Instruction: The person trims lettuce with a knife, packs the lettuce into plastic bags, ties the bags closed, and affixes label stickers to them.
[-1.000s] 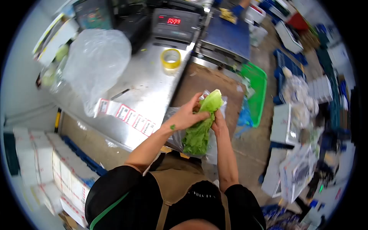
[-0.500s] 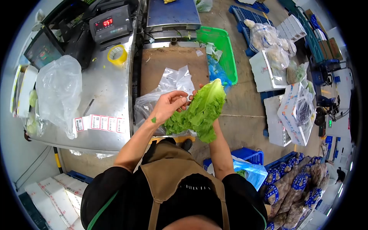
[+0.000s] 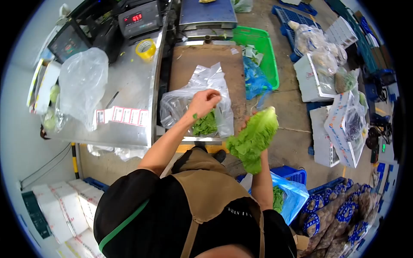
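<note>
My right hand (image 3: 247,122) grips a head of green leafy lettuce (image 3: 255,139), its pale stem end up; the leaves hide most of the fingers. The lettuce hangs to the right of the brown board (image 3: 238,81). On the board lies a clear plastic bag (image 3: 205,77), with more green leaves (image 3: 205,124) inside its near part. Over the bag, my left hand (image 3: 205,103) is closed, fingertips pinched at the bag's film. A scrap of leaf (image 3: 195,116) sticks to my left wrist.
On the steel table at left are yellow tape (image 3: 146,50), printed labels (image 3: 129,115), a knife (image 3: 112,99) and a scale display (image 3: 140,19). A green crate (image 3: 270,56) stands beyond the board. A blue crate (image 3: 297,175) with a lined bag sits at my right.
My right hand has carried the lettuce right and toward me, away from the board and my left hand. The leaves inside the bag now show. The camera view has shifted.
</note>
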